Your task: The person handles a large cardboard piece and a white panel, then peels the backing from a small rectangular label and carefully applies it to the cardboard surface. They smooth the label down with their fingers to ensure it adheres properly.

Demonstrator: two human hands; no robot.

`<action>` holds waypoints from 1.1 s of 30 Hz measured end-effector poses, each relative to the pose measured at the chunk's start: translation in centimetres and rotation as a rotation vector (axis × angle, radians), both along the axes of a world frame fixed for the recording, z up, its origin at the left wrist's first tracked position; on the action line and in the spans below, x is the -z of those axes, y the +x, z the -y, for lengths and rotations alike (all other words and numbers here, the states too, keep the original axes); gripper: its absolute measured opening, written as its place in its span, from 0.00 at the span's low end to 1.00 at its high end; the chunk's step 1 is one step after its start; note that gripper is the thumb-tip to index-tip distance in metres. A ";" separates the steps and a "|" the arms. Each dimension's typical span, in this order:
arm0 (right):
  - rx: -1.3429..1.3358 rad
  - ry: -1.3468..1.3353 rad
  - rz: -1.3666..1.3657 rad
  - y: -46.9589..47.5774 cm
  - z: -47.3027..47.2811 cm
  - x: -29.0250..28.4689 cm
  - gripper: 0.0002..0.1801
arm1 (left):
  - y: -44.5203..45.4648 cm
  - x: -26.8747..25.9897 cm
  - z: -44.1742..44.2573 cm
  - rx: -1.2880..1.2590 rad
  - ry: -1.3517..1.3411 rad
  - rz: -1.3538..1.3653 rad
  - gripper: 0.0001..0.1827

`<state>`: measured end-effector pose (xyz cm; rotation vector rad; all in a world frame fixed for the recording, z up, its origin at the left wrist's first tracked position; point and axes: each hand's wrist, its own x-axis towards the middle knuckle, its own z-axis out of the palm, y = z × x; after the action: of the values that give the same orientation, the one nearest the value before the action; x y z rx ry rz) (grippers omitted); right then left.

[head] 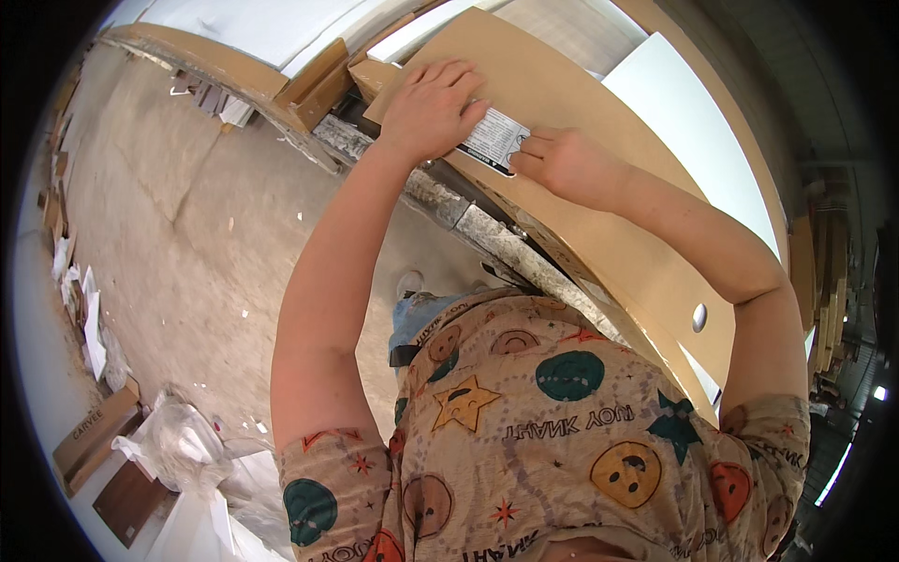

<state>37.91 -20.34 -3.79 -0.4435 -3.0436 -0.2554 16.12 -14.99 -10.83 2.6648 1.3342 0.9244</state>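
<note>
A white warning label [495, 138] with a black band and small pictograms lies on a brown cardboard sheet [618, 147], close to its near edge. My left hand [437, 105] rests palm down on the cardboard at the label's left end, fingers slightly spread and thumb along the label's upper edge. At the label's right end is my right hand [562, 165], its fingers curled with the tips on the label. Whether those fingers pinch the label or just press on it cannot be told. Part of the label's left end is hidden by my left hand.
Below the cardboard runs a worn metal rail [456, 200]. White panels [692, 105] lie beyond the sheet. Crumpled clear plastic wrap [184, 439], a carton [95, 439] and a dark brown board [132, 500] lie on the concrete floor [168, 232] at left.
</note>
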 end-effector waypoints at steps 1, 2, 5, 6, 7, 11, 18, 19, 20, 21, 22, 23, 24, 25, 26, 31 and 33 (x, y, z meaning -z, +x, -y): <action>-0.017 -0.018 -0.013 0.3 -0.2 0.1 0.05 | 0.1 -0.1 0.0 -0.005 0.003 -0.008 0.20; -0.033 -0.036 -0.026 0.5 -0.4 0.1 0.06 | 0.1 -0.1 0.1 -0.009 0.005 -0.016 0.20; -0.029 0.030 0.081 0.2 0.2 -0.3 0.06 | 0.2 0.0 0.1 -0.003 0.035 0.007 0.20; -0.009 0.029 0.095 0.0 0.4 -0.3 0.06 | 0.1 0.0 0.1 0.002 0.024 0.000 0.20; 0.012 0.027 0.110 -0.3 0.5 -0.5 0.06 | 0.1 0.0 0.1 0.007 0.013 -0.007 0.20; 0.070 0.078 0.054 -0.4 0.9 0.3 0.05 | 0.0 0.1 0.2 -0.010 0.020 -0.017 0.20; 0.029 -0.040 -0.025 0.2 -0.3 0.0 0.05 | 0.1 0.1 0.0 -0.009 0.041 -0.026 0.20; 0.032 -0.001 0.036 -0.2 0.0 -0.1 0.05 | 0.1 0.2 0.0 -0.015 0.046 -0.037 0.20; 0.035 0.038 0.098 -0.5 0.3 -0.1 0.06 | 0.0 0.2 -0.1 -0.022 0.051 -0.048 0.20; 0.030 0.048 0.108 -0.6 0.4 -0.2 0.06 | 0.1 0.1 0.0 -0.015 0.046 -0.042 0.20; 0.025 0.059 0.118 -0.7 0.5 -0.3 0.06 | 0.2 0.1 0.1 -0.008 0.042 -0.036 0.20; 0.020 0.069 0.129 -0.8 0.5 -0.4 0.06 | 0.1 0.0 0.1 -0.001 0.037 -0.030 0.20; 0.035 0.076 0.111 -0.9 0.7 -0.2 0.07 | 0.1 0.1 0.1 0.001 0.031 -0.023 0.20; 0.049 0.084 0.093 -1.0 0.8 0.1 0.07 | -0.1 0.1 0.0 0.004 0.026 -0.017 0.20; 0.064 0.091 0.075 -1.0 1.0 0.5 0.08 | -0.1 0.2 0.1 0.007 0.020 -0.010 0.20; 0.074 -0.060 -0.058 -0.4 -0.2 0.3 0.09 | 0.2 -0.1 0.2 -0.010 0.012 -0.036 0.21; 0.037 -0.056 -0.020 -0.4 -0.2 0.1 0.09 | 0.1 -0.1 0.3 -0.009 0.002 -0.037 0.21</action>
<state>37.47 -20.09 -3.93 -0.5025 -3.0322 -0.1673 16.24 -15.28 -10.69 2.6933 1.3537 0.8821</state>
